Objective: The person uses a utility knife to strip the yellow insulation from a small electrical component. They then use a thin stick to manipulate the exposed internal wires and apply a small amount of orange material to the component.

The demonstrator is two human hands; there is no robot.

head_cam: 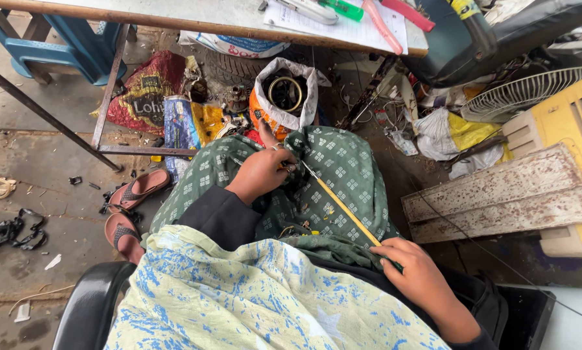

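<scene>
One open white sack (284,97) — dark coiled rings (284,93) inside.

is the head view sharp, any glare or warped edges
Head view: soft, even daylight, no hard shadows or glare; left hand and right hand on the yellow rod look sharp; wide-angle bending shows at the table edge; the blue-patterned cloth close to the lens is slightly soft.
</scene>
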